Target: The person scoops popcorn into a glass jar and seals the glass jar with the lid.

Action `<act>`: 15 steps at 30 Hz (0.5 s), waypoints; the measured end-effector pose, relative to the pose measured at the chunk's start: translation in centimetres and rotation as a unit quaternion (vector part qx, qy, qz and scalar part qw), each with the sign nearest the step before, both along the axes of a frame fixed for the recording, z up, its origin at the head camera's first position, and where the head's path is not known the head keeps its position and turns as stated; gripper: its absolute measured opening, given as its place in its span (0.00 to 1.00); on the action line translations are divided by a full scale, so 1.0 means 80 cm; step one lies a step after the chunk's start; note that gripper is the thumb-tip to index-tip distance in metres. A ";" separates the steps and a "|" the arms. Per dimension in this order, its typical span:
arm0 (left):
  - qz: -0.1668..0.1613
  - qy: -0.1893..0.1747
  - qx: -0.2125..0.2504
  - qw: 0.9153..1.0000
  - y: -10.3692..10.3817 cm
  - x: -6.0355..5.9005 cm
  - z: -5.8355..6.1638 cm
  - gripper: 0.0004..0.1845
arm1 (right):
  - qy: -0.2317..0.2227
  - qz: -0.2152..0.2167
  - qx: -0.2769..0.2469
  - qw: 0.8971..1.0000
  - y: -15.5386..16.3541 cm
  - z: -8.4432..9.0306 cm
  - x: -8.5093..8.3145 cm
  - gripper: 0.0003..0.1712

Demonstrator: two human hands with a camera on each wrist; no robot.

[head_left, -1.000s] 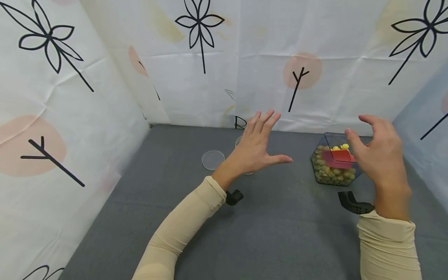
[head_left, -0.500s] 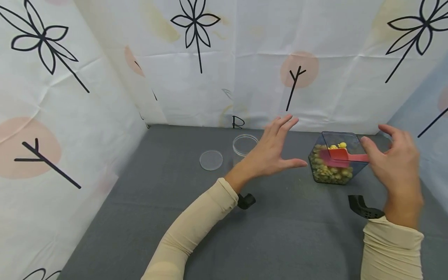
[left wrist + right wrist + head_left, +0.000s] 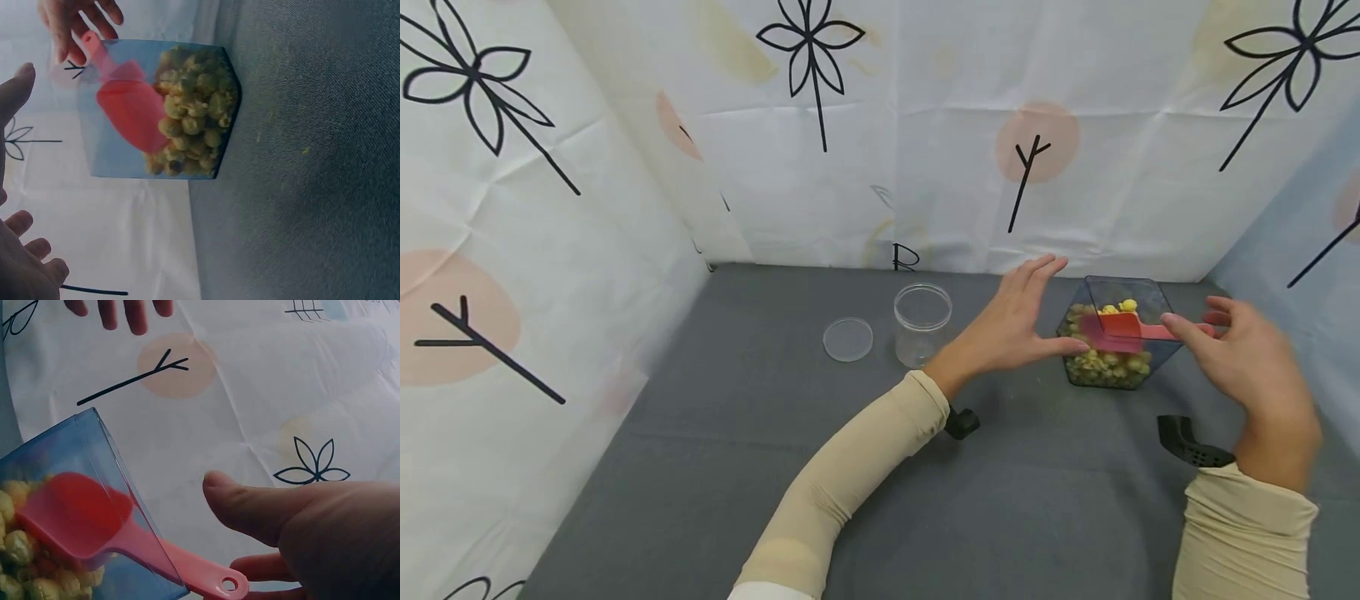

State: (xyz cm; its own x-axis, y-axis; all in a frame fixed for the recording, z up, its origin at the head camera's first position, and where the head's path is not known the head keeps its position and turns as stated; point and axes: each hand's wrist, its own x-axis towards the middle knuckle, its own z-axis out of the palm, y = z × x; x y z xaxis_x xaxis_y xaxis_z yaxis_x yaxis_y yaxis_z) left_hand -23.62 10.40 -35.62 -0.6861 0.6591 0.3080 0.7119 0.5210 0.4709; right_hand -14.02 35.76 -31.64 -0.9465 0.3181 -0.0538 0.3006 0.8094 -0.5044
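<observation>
A clear bluish bin of popcorn stands at the back right. A red scoop lies on the popcorn, its handle sticking out past the bin's right rim. My right hand is at the handle's end: in the right wrist view the fingers lie behind the handle, while the thumb stays apart above it. My left hand is spread out just left of the bin, thumb stretched toward its near wall and overlapping it in the head view. Nothing is held in it.
Left of the bin, an open clear jar stands on the grey tabletop, partly behind my left forearm. Its round clear lid lies flat beside it. Patterned white cloth walls the back and sides.
My left hand has moved right, away from the jar to the bin's left side. My right hand shifted right, then lowered to the scoop handle's end. Bin, jar and lid stay put.
</observation>
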 end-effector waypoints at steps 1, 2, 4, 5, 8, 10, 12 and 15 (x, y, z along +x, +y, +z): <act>0.004 -0.002 -0.005 1.000 0.005 -0.002 -0.003 0.59 | -0.007 -0.001 0.002 1.000 0.001 -0.001 0.001 0.54; 0.007 -0.003 -0.010 1.000 0.010 -0.004 -0.006 0.59 | -0.014 -0.003 0.002 1.000 0.002 -0.002 0.003 0.54; 0.010 -0.005 -0.017 1.000 0.018 -0.006 -0.010 0.59 | -0.022 -0.006 0.007 1.000 0.004 -0.004 0.005 0.53; 0.011 -0.005 -0.020 1.000 0.023 -0.007 -0.012 0.59 | -0.024 -0.007 0.009 1.000 0.005 -0.005 0.006 0.52; 0.018 -0.012 -0.026 0.999 0.034 -0.009 -0.014 0.58 | -0.022 -0.007 0.021 1.000 0.008 -0.004 0.008 0.51; 0.025 -0.026 -0.024 0.999 0.041 -0.011 -0.014 0.59 | -0.017 -0.002 0.033 0.999 0.010 -0.004 0.009 0.48; 0.032 -0.045 -0.022 0.998 0.050 -0.013 -0.015 0.60 | -0.011 0.001 0.041 0.999 0.012 -0.003 0.010 0.45; 0.037 -0.064 -0.023 0.997 0.062 -0.018 -0.016 0.64 | -0.006 0.004 0.049 0.999 0.014 -0.003 0.011 0.41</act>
State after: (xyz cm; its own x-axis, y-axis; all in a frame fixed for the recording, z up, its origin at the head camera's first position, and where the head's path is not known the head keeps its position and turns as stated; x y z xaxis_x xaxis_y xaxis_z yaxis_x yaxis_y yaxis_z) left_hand -25.04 15.37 -36.94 -0.7655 0.6165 0.1843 0.6057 0.5938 0.5297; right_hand -13.11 36.86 -31.86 -0.9488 0.3140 -0.0335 0.2986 0.8577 -0.4186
